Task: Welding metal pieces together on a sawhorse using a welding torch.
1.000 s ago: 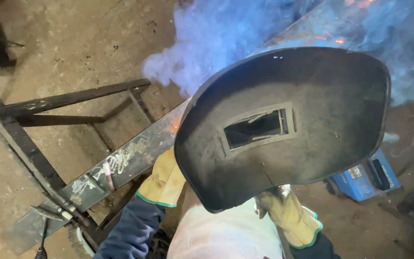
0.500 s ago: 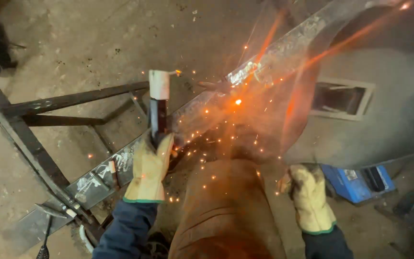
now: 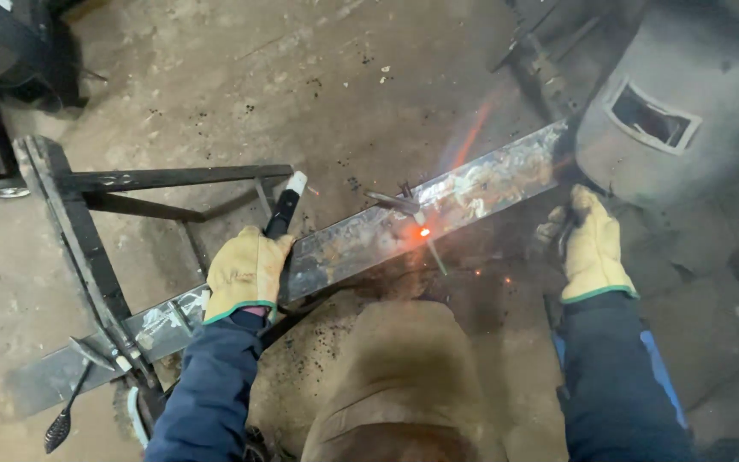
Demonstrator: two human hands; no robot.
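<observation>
My left hand (image 3: 245, 274), in a yellow leather glove, is shut on a black electrode holder (image 3: 284, 210) with a white tip that points up and away. It rests against a long flat steel bar (image 3: 489, 184) lying diagonally across a dark metal frame (image 3: 87, 239). A spot on the bar glows orange (image 3: 422, 231), with a few sparks around it. My right hand (image 3: 592, 248), also gloved, grips the dark handle under a grey welding mask (image 3: 669, 128), held off to the right of the bar.
My knee in tan cloth (image 3: 404, 376) is just below the bar. A chipping hammer (image 3: 66, 419) and a wire brush (image 3: 134, 411) lie at the lower left. A small metal piece (image 3: 395, 203) sits on the bar. The floor is dusty concrete.
The mask has swung from in front of my view off to the right. The smoke and heavy spark shower have died down to a glowing spot. The electrode holder has tilted lower.
</observation>
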